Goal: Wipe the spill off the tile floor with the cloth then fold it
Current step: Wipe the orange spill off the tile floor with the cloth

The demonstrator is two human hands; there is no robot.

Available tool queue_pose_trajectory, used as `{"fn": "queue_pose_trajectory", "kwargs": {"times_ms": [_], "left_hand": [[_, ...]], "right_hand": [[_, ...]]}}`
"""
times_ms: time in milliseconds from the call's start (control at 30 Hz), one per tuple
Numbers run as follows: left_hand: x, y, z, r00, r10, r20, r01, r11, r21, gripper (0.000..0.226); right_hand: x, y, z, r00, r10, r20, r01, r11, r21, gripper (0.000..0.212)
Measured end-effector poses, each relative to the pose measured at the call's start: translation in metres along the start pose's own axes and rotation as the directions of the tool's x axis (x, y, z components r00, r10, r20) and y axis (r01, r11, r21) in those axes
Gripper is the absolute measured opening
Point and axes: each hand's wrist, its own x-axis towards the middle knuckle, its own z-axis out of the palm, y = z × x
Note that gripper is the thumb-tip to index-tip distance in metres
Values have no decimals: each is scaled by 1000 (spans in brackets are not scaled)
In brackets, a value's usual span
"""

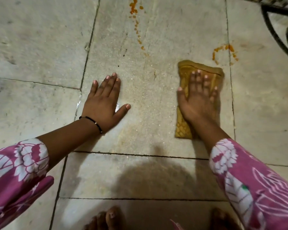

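A yellow folded cloth (pixel 183 128) with a waffle pattern lies flat on the grey tile floor (pixel 148 90) at the right. My right hand (pixel 198 98) presses down on it with straight, spread fingers. Just beyond the cloth, a curved orange spill patch (pixel 224 48) stains the tile. A second trail of orange drops (pixel 136 25) runs from the top edge down toward the middle. My left hand (pixel 105 102) rests flat on the bare tile to the left, fingers straight, holding nothing. A faint wet smear shows between the hands.
A dark curved metal frame (pixel 273 30) stands at the top right corner. My bare toes (pixel 110 218) show at the bottom edge. Dark grout lines cross the floor between the large tiles.
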Motion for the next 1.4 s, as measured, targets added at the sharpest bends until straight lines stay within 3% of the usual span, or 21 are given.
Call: {"fn": "queue_pose_trajectory", "kwargs": {"times_ms": [133, 267, 367, 500, 667, 833, 900, 967, 1033, 1100, 1167, 1267, 1333, 1400], "left_hand": [[1, -1, 0, 1000, 4, -4, -4, 1000, -4, 81], [1, -3, 1, 1000, 10, -1, -10, 1000, -2, 82], [1, -4, 3, 1000, 13, -3, -13, 1000, 3, 81], [1, -3, 5, 1000, 8, -21, -8, 1000, 9, 80], [1, -3, 2, 999, 37, -6, -37, 999, 1, 75], [2, -4, 2, 1000, 22, -8, -22, 999, -24, 71], [2, -4, 2, 1000, 10, -7, -10, 1000, -22, 71], [1, -2, 2, 1000, 3, -4, -3, 1000, -21, 71], [1, 0, 2, 1000, -2, -6, 2, 1000, -29, 70], [2, 3, 0, 1000, -8, -2, 8, 999, -36, 70], [3, 3, -1, 1000, -8, -5, 8, 999, -42, 71], [3, 2, 5, 1000, 4, -18, -4, 1000, -30, 71], [2, 0, 5, 1000, 1, -13, -1, 1000, -20, 73], [5, -1, -4, 997, 27, 65, -26, 999, -23, 78]], "right_hand": [[-45, -56, 12, 949, -316, 17, 315, 949, 15, 68], [-150, -23, 28, 865, -488, 114, 492, 870, -9, 65], [-175, 18, 31, 887, -444, 125, 456, 886, -89, 65], [-166, -17, 28, 951, -297, 83, 300, 953, -30, 64], [-100, -66, 22, 844, -529, 85, 533, 845, -44, 63], [9, -53, -7, 875, -475, 98, 484, 867, -116, 64], [31, -40, -23, 831, -525, 185, 549, 828, -113, 69], [43, -25, -42, 750, -544, 376, 620, 776, -114, 76], [47, -10, -67, 656, -503, 563, 684, 712, -159, 85], [49, -3, -89, 590, -459, 664, 744, 628, -227, 98], [52, -7, -100, 600, -485, 636, 763, 586, -272, 102], [46, -23, -91, 665, -573, 480, 734, 620, -278, 86], [43, -31, -77, 637, -631, 443, 763, 597, -246, 83], [41, -29, -74, 561, -660, 500, 818, 533, -215, 80]]}}
